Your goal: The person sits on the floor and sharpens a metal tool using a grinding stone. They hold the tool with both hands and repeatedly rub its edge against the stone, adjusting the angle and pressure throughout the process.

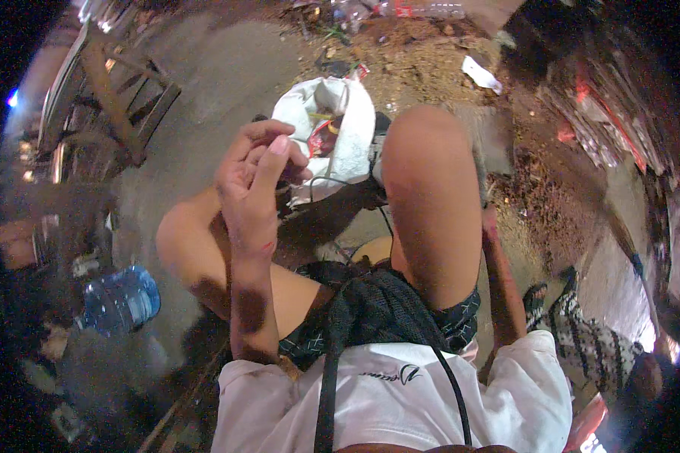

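Note:
My left hand (261,170) is raised above my left thigh, palm turned up and fingers loosely curled but apart. I see nothing held in it. Just beyond its fingertips stands a white sack (353,140) with its rim rolled open. Red and yellow pieces (323,137) show inside the sack. My right arm reaches down along the outside of my right knee. Only the edge of my right hand (489,220) shows there; the knee hides its fingers. A thin dark cord (385,219) runs between my legs below the sack.
A blue water jug (122,300) lies on the left. Behind it leans a wooden frame (102,94). Brown debris (423,57) and a white scrap (481,75) lie ahead; a clear plastic bottle (431,9) lies farther off. Bundled material (597,113) is piled right. Patterned cloth (589,340) lies lower right.

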Demonstrator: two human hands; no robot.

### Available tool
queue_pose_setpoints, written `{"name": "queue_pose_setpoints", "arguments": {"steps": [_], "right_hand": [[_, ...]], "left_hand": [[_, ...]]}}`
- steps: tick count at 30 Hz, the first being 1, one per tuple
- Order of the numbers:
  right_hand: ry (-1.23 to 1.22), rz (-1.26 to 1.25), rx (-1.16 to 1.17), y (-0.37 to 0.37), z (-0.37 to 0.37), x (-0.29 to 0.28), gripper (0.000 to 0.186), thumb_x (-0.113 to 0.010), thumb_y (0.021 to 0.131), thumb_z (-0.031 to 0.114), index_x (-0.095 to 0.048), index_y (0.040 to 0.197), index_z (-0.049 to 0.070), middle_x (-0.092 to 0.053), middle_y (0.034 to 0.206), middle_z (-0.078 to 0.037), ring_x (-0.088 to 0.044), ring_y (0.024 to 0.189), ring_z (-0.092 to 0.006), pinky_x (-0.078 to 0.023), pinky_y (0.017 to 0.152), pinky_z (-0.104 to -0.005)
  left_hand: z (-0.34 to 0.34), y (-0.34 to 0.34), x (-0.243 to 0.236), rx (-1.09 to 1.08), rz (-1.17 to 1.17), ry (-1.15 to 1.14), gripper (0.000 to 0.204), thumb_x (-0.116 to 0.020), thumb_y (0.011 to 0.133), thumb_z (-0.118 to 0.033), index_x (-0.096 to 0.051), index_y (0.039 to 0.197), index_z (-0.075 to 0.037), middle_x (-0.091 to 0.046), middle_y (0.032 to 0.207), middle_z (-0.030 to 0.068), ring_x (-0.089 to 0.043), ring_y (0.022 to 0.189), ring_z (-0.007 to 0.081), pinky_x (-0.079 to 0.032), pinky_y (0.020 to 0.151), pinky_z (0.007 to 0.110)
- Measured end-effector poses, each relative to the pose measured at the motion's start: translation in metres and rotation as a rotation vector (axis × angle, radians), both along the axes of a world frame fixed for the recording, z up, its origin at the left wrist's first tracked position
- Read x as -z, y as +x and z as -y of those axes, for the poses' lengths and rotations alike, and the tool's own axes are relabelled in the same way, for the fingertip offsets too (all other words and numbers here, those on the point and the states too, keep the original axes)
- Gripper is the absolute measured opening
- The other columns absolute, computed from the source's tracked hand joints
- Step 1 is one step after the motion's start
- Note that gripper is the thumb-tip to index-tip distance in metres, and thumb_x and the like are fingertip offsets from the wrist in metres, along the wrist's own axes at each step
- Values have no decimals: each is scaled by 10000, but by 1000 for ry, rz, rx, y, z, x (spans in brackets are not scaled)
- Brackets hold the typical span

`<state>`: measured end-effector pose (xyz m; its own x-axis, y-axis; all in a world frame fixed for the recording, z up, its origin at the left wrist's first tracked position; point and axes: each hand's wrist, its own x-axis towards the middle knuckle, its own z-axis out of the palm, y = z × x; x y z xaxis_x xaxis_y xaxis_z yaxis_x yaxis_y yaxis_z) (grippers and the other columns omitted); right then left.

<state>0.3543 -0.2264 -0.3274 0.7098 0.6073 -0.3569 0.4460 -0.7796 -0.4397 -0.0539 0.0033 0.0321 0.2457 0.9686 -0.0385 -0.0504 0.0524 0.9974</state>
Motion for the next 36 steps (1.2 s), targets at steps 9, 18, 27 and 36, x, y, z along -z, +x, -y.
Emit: {"name": "queue_pose_setpoints", "arguments": {"steps": [9, 18, 27, 36], "right_hand": [[385, 671, -572, 59, -177, -148, 660, -643, 832, 552, -575, 1185, -2, -656, 837, -182, -636, 782, -294, -499, 726, -411], [309, 561, -1030, 150, -232, -250, 626, -670, 832, 525, -601, 1145, -14, -649, 812, -168, -626, 776, -265, -492, 738, -391], [-86, 744, -987, -30, -308, -252, 569, -657, 851, 471, -558, 1232, 59, -661, 976, -220, -641, 883, -397, -506, 749, -490], [322, 967, -1191, -86, -305, -271, 561, -574, 892, 301, -442, 1413, 142, -651, 1085, -182, -618, 999, -346, -497, 854, -469]], "left_hand": [[-7, -24, -30, -225, 236, 220, 176, -572, 950, -199, -605, 974, -28, -609, 726, 44, -586, 651, 123, -471, 607, 261], [-24, -98, -18, -536, 786, 139, 186, -599, 888, -250, -585, 920, -68, -495, 642, 22, -468, 571, 165, -395, 539, 304], [-45, -103, 6, -647, 719, 6, 205, -618, 867, -276, -593, 900, -76, -472, 627, 15, -457, 576, 172, -389, 558, 319], [-40, -82, -1, -526, 686, -36, 188, -611, 871, -267, -583, 868, -81, -498, 623, 12, -473, 548, 155, -387, 540, 298]]}}
